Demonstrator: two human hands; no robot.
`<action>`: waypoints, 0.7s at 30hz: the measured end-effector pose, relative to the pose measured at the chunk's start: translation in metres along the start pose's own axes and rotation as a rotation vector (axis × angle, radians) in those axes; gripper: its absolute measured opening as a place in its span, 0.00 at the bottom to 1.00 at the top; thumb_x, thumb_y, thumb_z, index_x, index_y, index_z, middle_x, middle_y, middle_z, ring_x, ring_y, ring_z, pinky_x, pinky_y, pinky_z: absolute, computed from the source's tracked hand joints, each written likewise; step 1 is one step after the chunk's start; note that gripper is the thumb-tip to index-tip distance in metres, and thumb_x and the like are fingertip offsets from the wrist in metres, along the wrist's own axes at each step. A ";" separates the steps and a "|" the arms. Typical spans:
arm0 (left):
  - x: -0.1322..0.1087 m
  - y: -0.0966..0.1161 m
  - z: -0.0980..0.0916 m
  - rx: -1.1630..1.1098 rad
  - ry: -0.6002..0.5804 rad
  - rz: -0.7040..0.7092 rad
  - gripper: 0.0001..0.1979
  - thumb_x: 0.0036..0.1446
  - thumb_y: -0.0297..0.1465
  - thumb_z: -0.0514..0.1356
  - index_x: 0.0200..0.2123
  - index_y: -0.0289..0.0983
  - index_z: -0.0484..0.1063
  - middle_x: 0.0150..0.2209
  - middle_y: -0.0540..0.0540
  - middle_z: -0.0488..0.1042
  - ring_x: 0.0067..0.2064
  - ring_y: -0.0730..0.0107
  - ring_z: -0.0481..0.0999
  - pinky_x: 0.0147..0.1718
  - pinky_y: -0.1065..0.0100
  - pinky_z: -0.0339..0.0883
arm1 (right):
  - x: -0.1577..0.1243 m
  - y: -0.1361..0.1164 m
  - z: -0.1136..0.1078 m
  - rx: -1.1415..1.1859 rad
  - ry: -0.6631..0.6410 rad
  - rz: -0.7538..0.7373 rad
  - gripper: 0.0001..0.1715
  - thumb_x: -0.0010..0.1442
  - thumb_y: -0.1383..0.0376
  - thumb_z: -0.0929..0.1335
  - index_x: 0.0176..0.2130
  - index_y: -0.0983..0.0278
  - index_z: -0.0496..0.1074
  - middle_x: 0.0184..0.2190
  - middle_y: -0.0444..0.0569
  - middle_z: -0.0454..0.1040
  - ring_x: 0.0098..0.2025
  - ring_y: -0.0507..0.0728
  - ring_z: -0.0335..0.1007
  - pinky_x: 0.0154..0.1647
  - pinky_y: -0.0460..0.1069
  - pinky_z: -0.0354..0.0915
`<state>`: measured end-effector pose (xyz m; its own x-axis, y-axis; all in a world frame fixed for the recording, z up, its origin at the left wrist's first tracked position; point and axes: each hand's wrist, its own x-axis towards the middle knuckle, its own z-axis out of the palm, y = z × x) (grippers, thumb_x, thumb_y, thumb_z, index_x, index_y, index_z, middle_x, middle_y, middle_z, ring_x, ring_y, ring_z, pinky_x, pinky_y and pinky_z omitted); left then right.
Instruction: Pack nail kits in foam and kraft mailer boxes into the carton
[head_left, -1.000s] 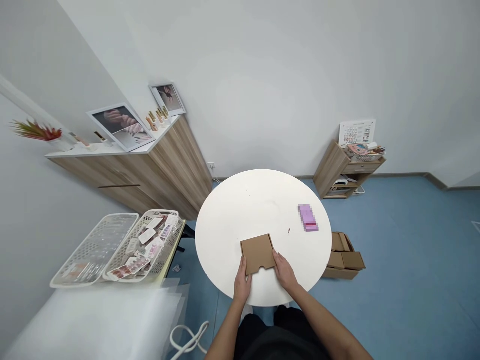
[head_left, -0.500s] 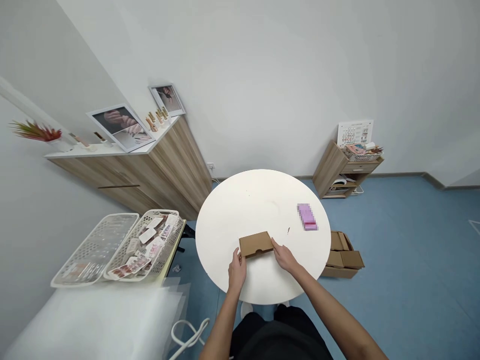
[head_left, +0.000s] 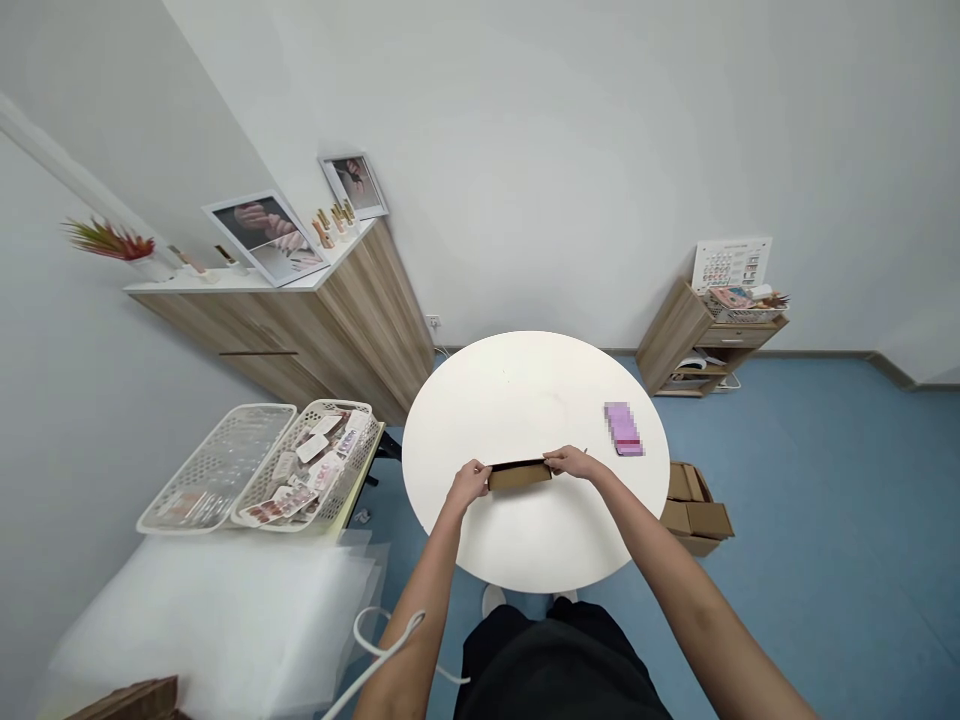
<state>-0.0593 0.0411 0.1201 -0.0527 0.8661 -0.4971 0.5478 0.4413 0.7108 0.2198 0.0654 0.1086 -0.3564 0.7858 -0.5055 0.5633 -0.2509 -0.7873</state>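
Observation:
A flat brown cardboard box (head_left: pixel 519 475) stands tilted up on its edge on the round white table (head_left: pixel 525 400). My left hand (head_left: pixel 469 483) grips its left end with curled fingers. My right hand (head_left: pixel 571 462) grips its right end, fingers closed over the top edge. A small pink packet (head_left: pixel 623 428) lies on the table to the right, a hand's width beyond my right hand.
Two white perforated baskets (head_left: pixel 225 470), the right one full of small cards, sit on a side table at left. Clear plastic sheets (head_left: pixel 217 610) lie in front of them. Cardboard boxes (head_left: pixel 694 510) rest on the blue floor at right. Wooden cabinets stand along the wall.
The cardboard box has been tipped from nearly flat up onto its edge and pushed farther from me; both hands moved forward with it.

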 end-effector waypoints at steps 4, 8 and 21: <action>0.010 -0.005 -0.007 -0.197 -0.075 -0.013 0.17 0.54 0.43 0.62 0.32 0.34 0.74 0.38 0.40 0.79 0.36 0.62 0.82 0.35 0.68 0.75 | 0.004 -0.009 -0.002 -0.012 0.002 0.047 0.18 0.58 0.56 0.65 0.40 0.60 0.79 0.38 0.47 0.79 0.40 0.55 0.73 0.42 0.48 0.67; 0.018 -0.009 -0.008 -0.286 -0.077 0.006 0.19 0.50 0.44 0.65 0.31 0.32 0.76 0.36 0.40 0.79 0.38 0.59 0.82 0.35 0.66 0.76 | 0.008 -0.015 -0.007 -0.033 0.003 0.126 0.19 0.58 0.57 0.66 0.47 0.57 0.77 0.41 0.46 0.79 0.39 0.55 0.75 0.41 0.48 0.67; 0.011 -0.027 0.009 0.079 0.116 0.428 0.25 0.56 0.27 0.57 0.58 0.42 0.69 0.47 0.43 0.78 0.48 0.60 0.77 0.52 0.57 0.68 | 0.008 -0.007 0.013 -0.205 0.163 0.023 0.31 0.59 0.68 0.64 0.61 0.57 0.66 0.48 0.48 0.78 0.49 0.57 0.73 0.48 0.49 0.64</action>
<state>-0.0670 0.0364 0.0904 0.1012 0.9894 -0.1044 0.6028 0.0225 0.7976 0.2034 0.0661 0.1053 -0.2264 0.8660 -0.4459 0.7153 -0.1629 -0.6796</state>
